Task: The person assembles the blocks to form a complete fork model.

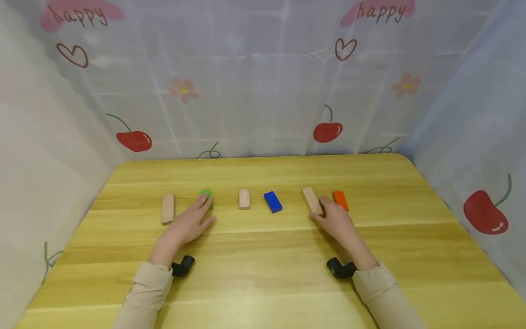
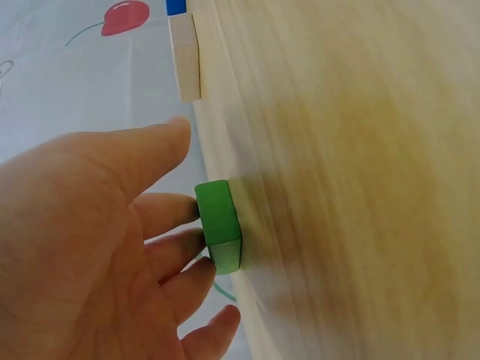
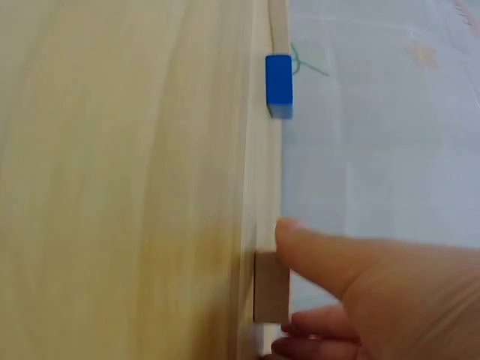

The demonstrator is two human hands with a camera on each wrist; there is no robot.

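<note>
My left hand (image 1: 189, 224) reaches over a small green block (image 1: 210, 205). In the left wrist view its fingertips are right at one side of the green block (image 2: 219, 217), and the thumb stands apart from it. Farther right, my right hand (image 1: 336, 219) pinches the near end of a plain wooden block (image 1: 311, 199). The right wrist view has the thumb at one side of this wooden block (image 3: 271, 289) and the fingers, partly hidden, at the other. Just beyond that hand lies an orange block (image 1: 340, 200).
Between the hands lie a short pale wooden block (image 1: 244, 199) and a blue block (image 1: 273, 202). Another wooden block (image 1: 168, 209) is left of my left hand. A printed curtain (image 1: 255, 91) hangs behind the table (image 1: 263, 274). Black devices are strapped at both wrists.
</note>
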